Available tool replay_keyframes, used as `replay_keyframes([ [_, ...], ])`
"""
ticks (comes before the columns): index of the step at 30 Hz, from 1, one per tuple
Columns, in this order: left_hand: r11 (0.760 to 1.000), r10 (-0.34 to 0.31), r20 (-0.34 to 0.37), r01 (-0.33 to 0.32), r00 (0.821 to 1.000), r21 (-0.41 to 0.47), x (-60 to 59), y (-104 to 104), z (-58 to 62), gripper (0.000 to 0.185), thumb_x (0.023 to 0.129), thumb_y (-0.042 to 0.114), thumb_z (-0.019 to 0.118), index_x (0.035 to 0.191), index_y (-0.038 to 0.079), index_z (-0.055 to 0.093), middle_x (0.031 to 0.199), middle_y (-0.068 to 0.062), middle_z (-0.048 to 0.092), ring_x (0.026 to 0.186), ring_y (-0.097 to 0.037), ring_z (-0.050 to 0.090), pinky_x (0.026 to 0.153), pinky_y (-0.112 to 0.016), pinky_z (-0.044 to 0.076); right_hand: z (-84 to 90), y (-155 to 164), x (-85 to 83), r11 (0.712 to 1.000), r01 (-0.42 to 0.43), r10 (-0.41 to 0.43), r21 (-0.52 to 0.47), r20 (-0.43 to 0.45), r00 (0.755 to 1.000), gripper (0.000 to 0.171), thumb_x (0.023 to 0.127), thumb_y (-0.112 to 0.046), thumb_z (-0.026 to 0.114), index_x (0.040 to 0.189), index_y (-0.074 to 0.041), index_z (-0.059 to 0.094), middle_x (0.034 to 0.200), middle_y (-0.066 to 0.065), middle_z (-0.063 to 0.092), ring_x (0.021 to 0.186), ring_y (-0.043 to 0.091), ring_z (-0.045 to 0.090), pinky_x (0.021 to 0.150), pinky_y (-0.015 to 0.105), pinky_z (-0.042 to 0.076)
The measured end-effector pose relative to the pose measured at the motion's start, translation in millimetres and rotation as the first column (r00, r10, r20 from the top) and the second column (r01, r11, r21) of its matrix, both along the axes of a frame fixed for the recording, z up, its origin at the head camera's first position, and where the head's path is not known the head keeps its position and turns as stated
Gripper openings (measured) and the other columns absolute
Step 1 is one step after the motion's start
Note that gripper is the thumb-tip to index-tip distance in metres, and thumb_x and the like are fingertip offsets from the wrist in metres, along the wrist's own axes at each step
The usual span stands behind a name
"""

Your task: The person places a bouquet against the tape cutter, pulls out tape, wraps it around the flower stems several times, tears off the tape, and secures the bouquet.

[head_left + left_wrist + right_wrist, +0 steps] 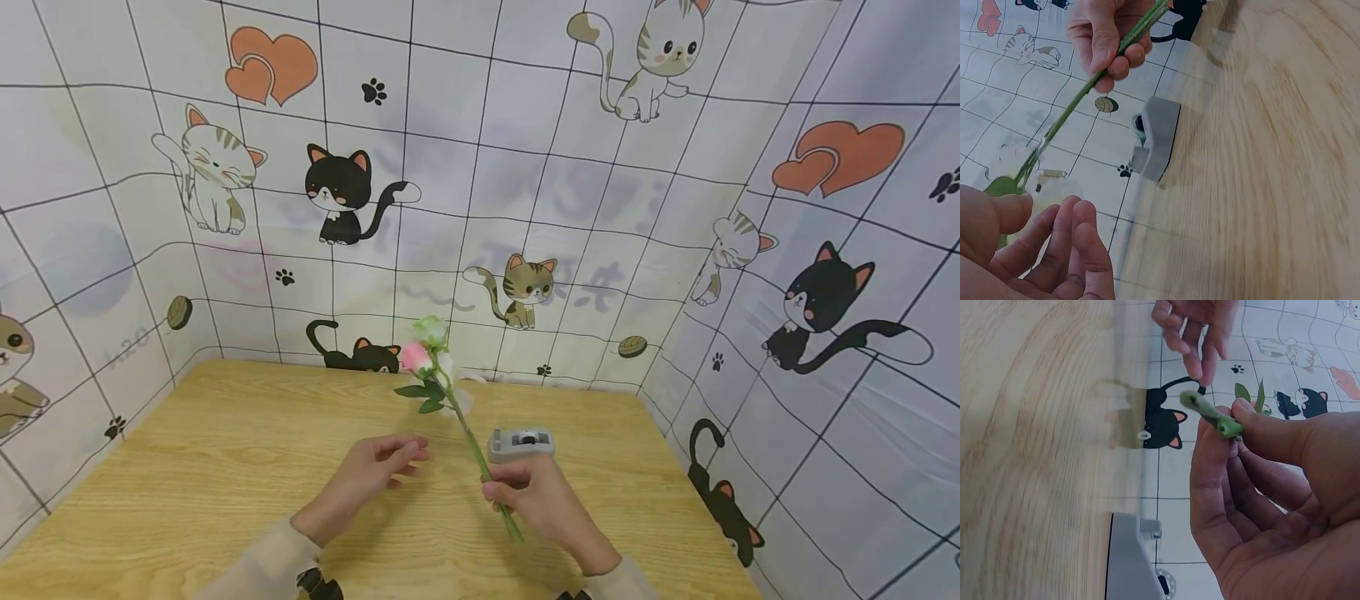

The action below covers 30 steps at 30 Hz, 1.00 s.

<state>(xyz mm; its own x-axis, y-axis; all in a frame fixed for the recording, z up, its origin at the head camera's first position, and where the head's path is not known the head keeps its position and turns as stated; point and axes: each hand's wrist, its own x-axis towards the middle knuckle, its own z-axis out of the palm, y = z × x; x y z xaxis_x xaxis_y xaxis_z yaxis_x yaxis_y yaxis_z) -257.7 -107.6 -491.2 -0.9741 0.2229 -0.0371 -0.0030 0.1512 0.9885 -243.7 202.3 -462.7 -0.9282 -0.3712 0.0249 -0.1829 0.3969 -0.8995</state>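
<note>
My right hand [517,493] grips the green stems of a small bunch of artificial flowers [427,354], pink, white and pale green, held tilted up and to the left above the wooden table [225,483]. The stems [1091,87] pass between the thumb and curled fingers [1107,53] in the left wrist view; their cut ends [1213,415] show by my thumb in the right wrist view. My left hand [382,467] hovers open just left of the stems, fingers relaxed, holding nothing. A grey tape dispenser [521,443] sits on the table just behind my right hand.
Walls covered in a cat-and-heart patterned sheet [480,208] enclose the table at the back and both sides. The tape dispenser [1157,137] lies near the table's far right part. Bare wood stretches to the left and front.
</note>
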Motion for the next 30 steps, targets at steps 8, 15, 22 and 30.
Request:
replay_keyframes([
  [8, 0.997, 0.061, 0.007, -0.061, 0.998, -0.052, 2.3, -29.8, 4.4, 0.045, 0.123, 0.035, 0.063, 0.154, 0.004, 0.073, 0.143, -0.016, 0.082, 0.121, -0.025, 0.08, 0.101, -0.047, 0.068, 5.8, 18.6, -0.5, 0.992, 0.117, -0.117, 0.039, 0.001, 0.993, 0.028, 0.107, -0.016, 0.088, 0.125, 0.006, 0.087, 0.11, 0.016, 0.09, 0.093, 0.018, 0.084, 0.073, 0.024, 0.066],
  [15, 0.993, 0.105, 0.02, -0.103, 0.994, -0.064, 5.5, -49.2, 5.8, 0.048, 0.122, 0.039, 0.066, 0.154, 0.005, 0.073, 0.143, -0.014, 0.082, 0.121, -0.022, 0.079, 0.099, -0.041, 0.067, 6.8, 39.0, -3.1, 0.978, 0.201, -0.2, 0.057, -0.019, 0.98, 0.021, 0.106, -0.013, 0.088, 0.12, 0.003, 0.089, 0.104, 0.018, 0.09, 0.09, 0.02, 0.083, 0.074, 0.025, 0.067],
  [22, 0.979, 0.146, -0.019, -0.147, 0.989, -0.14, 7.5, -67.0, 1.4, 0.048, 0.121, 0.038, 0.067, 0.155, 0.005, 0.073, 0.144, -0.014, 0.082, 0.124, -0.026, 0.08, 0.092, -0.035, 0.066, 2.6, 57.0, -6.7, 0.952, 0.294, -0.29, 0.084, -0.054, 0.955, 0.022, 0.106, -0.012, 0.088, 0.121, 0.005, 0.088, 0.101, 0.014, 0.09, 0.088, 0.017, 0.08, 0.07, 0.024, 0.065],
  [30, 0.928, 0.109, -0.187, -0.168, 0.976, -0.332, 7.4, -90.4, -6.6, 0.04, 0.121, 0.033, 0.067, 0.152, 0.01, 0.076, 0.144, -0.013, 0.083, 0.114, -0.022, 0.082, 0.085, -0.028, 0.065, -2.1, 76.8, -7.6, 0.911, 0.403, -0.397, 0.091, -0.072, 0.915, 0.021, 0.106, -0.007, 0.087, 0.121, 0.006, 0.088, 0.103, 0.015, 0.09, 0.088, 0.021, 0.083, 0.068, 0.024, 0.065],
])
